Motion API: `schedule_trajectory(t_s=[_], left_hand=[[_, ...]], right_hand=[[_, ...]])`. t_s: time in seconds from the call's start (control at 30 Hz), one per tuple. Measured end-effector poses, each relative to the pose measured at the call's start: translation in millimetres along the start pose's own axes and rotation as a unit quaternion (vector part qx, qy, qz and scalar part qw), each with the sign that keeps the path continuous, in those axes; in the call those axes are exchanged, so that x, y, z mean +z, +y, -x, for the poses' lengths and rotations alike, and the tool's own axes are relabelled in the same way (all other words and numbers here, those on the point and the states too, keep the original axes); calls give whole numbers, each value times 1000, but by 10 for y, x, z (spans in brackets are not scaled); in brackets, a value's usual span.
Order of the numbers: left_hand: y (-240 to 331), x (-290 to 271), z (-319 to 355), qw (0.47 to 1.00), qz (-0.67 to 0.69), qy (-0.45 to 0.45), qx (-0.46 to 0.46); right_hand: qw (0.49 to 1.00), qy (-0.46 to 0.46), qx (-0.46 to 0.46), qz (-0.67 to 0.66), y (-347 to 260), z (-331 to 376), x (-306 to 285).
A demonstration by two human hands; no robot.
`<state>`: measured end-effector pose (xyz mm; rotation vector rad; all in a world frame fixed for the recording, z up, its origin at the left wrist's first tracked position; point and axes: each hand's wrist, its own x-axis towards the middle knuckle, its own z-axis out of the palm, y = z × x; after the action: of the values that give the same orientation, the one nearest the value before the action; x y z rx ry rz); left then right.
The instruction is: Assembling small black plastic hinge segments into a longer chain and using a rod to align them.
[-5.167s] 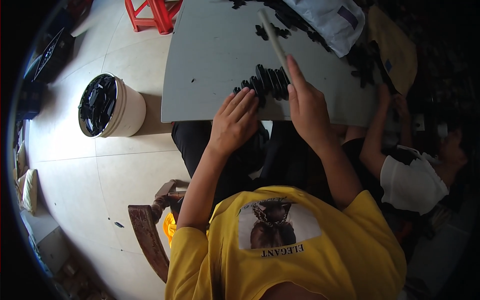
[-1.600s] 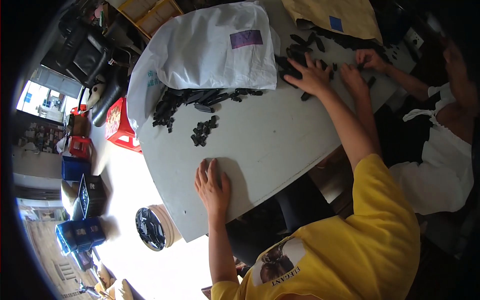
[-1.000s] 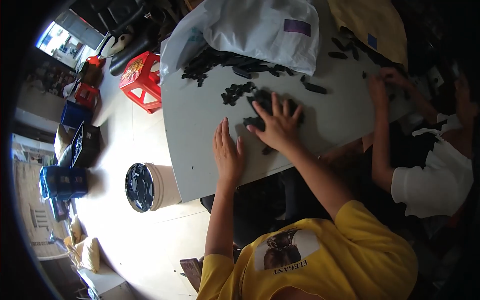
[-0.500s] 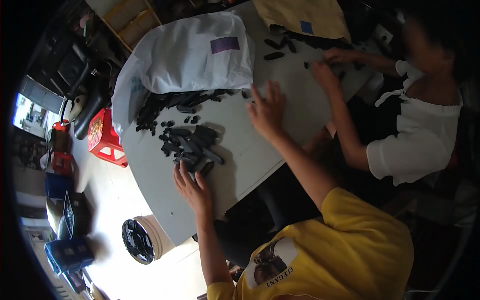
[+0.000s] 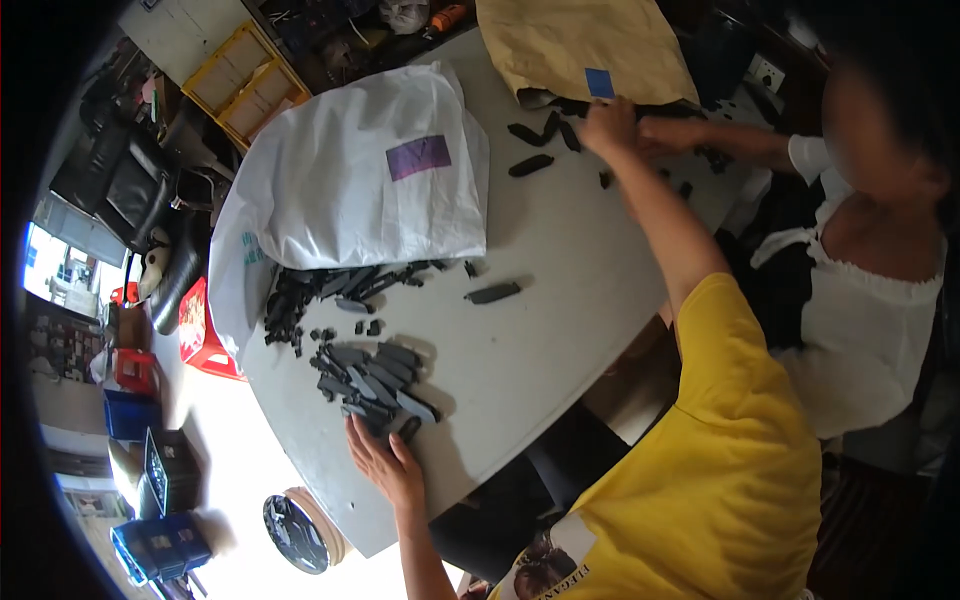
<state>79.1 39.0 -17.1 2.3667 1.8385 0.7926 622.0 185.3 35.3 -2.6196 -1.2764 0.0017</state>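
On the far left, a pale bucket (image 5: 322,522) filled with dark pieces stands on the floor, just beyond the corner of the table (image 5: 540,350). A white bag (image 5: 345,190) lies on the tabletop, with small dark scraps (image 5: 285,310) spread along its near edge.

Below them, the pile of black pieces (image 5: 380,375) sits by the person's left hand (image 5: 388,465), as it did half a second ago; a second ago it was under the right hand, nearer the middle of the table. The left hand's fingers are extended and loosely parted, the thumb standing away, with the tips at the pile's near edge; no firm grip shows.

Right of the pile, a single black piece (image 5: 492,292) lies in plain sight, now that the right hand has left that area.

The biggest change is farther right: the person's right hand (image 5: 608,130) has gone from mid-table to the mouth of the brown paper bag (image 5: 570,50), just beside a co-worker's hand (image 5: 668,135). Its fingers look drawn together, but whether they hold anything cannot be told. A few black pieces (image 5: 530,165) lie just left of it. This seems to leave the gathered pile to the left hand alone.
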Motion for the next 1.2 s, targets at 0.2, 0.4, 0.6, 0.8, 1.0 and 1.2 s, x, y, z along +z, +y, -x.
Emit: schedule_trajectory(t_s=[0.2,0.4,0.6,0.8,1.0,1.2], left_hand=[[112,-26,-16,998,-21,-41,-30],[135,-35,-15,996,-56,-63,-27],[152,-39,-40,995,-66,-66,-25],[115,-16,-26,996,-68,-53,-13],[112,12,-3,998,-41,-37,-3],[98,13,26,999,-22,-27,-9]], right_hand=[[956,-87,273,63,413,-686,37],[948,-137,286,25,412,-687,55],[948,-132,288,-22,314,-688,204],[951,-134,270,-64,-60,-475,413],[969,-147,194,-40,-392,-23,488],[979,-161,127,-23,-580,567,462]])
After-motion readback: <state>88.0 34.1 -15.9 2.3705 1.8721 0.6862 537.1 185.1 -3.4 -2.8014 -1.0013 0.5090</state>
